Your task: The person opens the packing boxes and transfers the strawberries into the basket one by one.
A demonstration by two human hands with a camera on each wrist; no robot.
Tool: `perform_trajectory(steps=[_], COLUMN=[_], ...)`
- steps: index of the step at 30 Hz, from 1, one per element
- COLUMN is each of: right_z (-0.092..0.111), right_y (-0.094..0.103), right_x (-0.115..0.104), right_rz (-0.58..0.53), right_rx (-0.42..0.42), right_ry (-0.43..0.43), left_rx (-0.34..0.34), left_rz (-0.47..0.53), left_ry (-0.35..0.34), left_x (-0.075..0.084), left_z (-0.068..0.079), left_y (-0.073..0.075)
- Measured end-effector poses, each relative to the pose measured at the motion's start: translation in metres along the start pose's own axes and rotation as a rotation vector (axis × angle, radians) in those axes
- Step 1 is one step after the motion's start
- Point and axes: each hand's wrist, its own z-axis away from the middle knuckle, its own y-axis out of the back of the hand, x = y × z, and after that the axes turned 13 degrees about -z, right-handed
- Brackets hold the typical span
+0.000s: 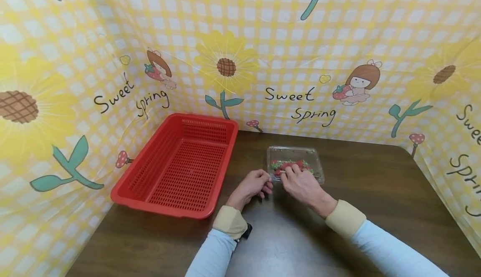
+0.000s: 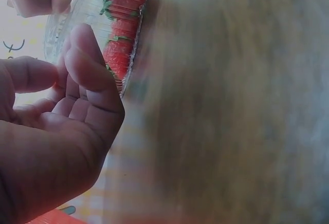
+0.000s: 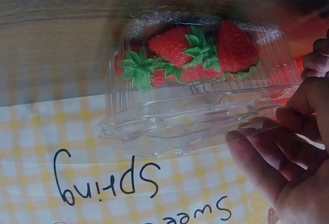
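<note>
A clear plastic clamshell box (image 1: 294, 151) sits on the table, with red strawberries (image 3: 182, 49) with green leaves showing through its wall. My right hand (image 1: 304, 187) reaches over the box from the front. In the right wrist view its thumb and fingers pinch the layered plastic rim (image 3: 169, 126). At the front left corner of the box is my left hand (image 1: 252, 185), its fingers curled and its thumb close to the index finger. The left wrist view has these left fingertips (image 2: 85, 41) right at the box's edge, partly hiding it.
A red slatted plastic basket (image 1: 221, 176) stands left of the box on the dark wooden table (image 1: 360, 185). Behind and at both sides hangs a yellow checked cloth (image 1: 278, 51) with flowers and lettering. A dark band (image 1: 246, 231) is on the left wrist.
</note>
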Motion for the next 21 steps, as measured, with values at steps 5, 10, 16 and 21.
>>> perform_trajectory(steps=[5,10,16,21], right_z=[0.002,0.0,-0.012,-0.022], right_y=[0.0,0.004,0.03,0.042], right_x=[0.001,0.006,0.024,0.036], right_rz=[0.011,-0.019,-0.052,-0.04], right_rx=[0.016,0.024,0.08,0.06], right_ry=[0.013,0.025,-0.068,-0.061], left_rx=[-0.007,0.0,0.021,0.026], left_rz=[0.003,-0.01,-0.028,-0.038], left_ry=[0.007,0.014,0.0,0.0], left_x=[0.0,0.0,0.0,0.0], left_z=[-0.001,0.0,0.0,0.0], left_y=[0.0,0.0,-0.002,-0.004])
